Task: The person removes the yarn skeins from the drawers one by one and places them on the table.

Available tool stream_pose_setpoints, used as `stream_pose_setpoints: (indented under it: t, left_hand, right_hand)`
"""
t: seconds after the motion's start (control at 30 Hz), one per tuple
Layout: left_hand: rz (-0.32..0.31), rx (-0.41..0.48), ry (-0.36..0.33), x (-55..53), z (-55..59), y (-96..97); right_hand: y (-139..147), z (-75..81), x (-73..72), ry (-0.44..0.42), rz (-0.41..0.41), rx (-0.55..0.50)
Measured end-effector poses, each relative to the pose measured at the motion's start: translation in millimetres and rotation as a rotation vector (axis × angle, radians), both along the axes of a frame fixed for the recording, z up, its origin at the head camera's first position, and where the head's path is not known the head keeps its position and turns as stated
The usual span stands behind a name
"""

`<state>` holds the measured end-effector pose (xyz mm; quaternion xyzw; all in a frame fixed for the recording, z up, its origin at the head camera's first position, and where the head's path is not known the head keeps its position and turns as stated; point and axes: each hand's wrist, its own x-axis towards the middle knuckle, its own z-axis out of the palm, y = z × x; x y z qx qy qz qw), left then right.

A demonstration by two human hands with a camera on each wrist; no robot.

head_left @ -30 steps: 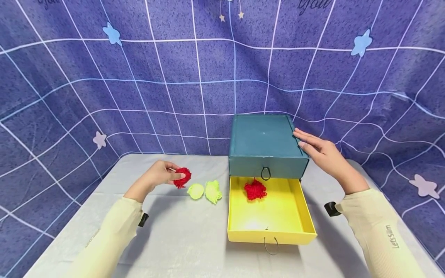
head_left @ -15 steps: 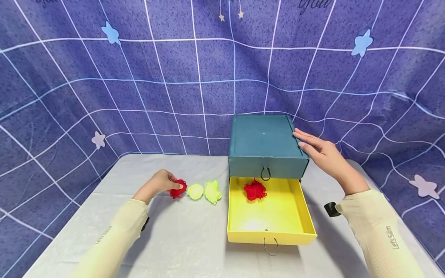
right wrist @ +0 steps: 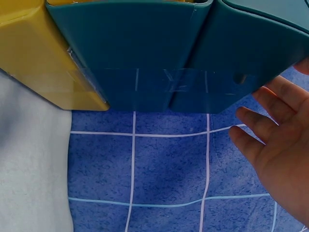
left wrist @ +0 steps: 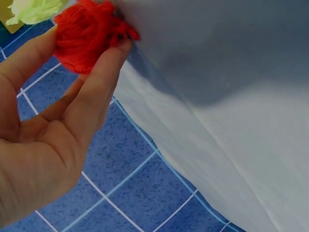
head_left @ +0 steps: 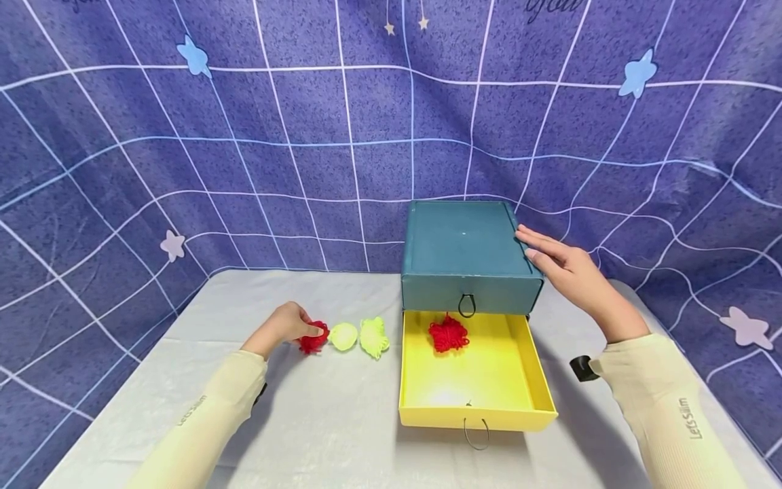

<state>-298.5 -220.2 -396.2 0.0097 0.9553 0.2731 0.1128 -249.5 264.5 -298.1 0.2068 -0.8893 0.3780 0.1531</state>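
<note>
My left hand (head_left: pixel 284 326) pinches a red yarn ball (head_left: pixel 313 337) between thumb and fingers, low at the table, just left of a round yellow-green yarn ball (head_left: pixel 343 336). The left wrist view shows the red yarn ball (left wrist: pixel 87 36) at the fingertips. A looser yellow-green yarn bundle (head_left: pixel 374 337) lies right of the round one. With fingers extended, my right hand (head_left: pixel 568 275) rests against the right top edge of a teal drawer box (head_left: pixel 464 238). Below, a yellow drawer (head_left: pixel 489 373) is pulled out, with another red yarn bundle (head_left: pixel 449 335) inside near its back left.
The teal upper drawer front has a black loop handle (head_left: pixel 467 305) and is pushed in. A thin loop handle (head_left: pixel 476 435) hangs at the yellow drawer's front. A light grey cloth covers the table (head_left: pixel 330 421). A blue grid-patterned curtain (head_left: pixel 305 136) stands close behind.
My left hand has come down and slightly towards me with the red yarn ball, to the left of the round yellow-green ball. The right hand has stayed on the teal box.
</note>
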Motion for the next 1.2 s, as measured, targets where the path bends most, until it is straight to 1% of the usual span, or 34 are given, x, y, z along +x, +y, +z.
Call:
stream_pose_setpoints:
  t: [0.17, 0.27, 0.43, 0.53, 0.67, 0.8, 0.87, 0.93, 1.03, 1.2]
  left_hand:
    - [-0.004, -0.001, -0.03, 3.5, 6.4, 0.4]
    - [-0.015, -0.003, -0.029, 5.6, 11.0, -0.9]
    - [-0.046, -0.024, 0.004, 7.2, 20.6, -3.8]
    - [-0.057, -0.048, 0.032, 8.0, 28.9, -4.9]
    - [-0.078, -0.075, 0.111, 12.6, 43.6, -0.7]
    - [-0.116, -0.069, 0.221, 20.1, 60.1, 10.6]
    - [-0.142, -0.057, 0.268, 25.5, 68.2, 18.1]
    - [-0.171, -0.039, 0.312, 32.1, 75.6, 26.8]
    - [-0.213, 0.003, 0.361, 44.3, 84.9, 41.6]
    - [-0.3, 0.073, 0.44, 67.4, 94.3, 69.1]
  right_hand:
    - [0, 0.6, 0.6, 0.003, 0.002, 0.003]
    - [0, -0.1, 0.2, 0.003, 0.008, 0.007]
    - [0, 0.5, 0.5, 0.006, 0.009, 0.009]
    - [0, 0.1, 0.1, 0.007, 0.009, 0.009]
    - [0, 0.7, 0.0, 0.002, 0.011, 0.006]
    - [0, 1.8, 0.2, -0.002, 0.008, 0.006]
    - [0, 1.4, -0.1, -0.003, 0.008, 0.009]
    - [0, 1.0, -0.1, -0.004, 0.009, 0.011]
    - [0, 0.4, -0.1, -0.001, 0.012, 0.013]
    - [0, -0.1, 0.0, 0.01, 0.011, 0.009]
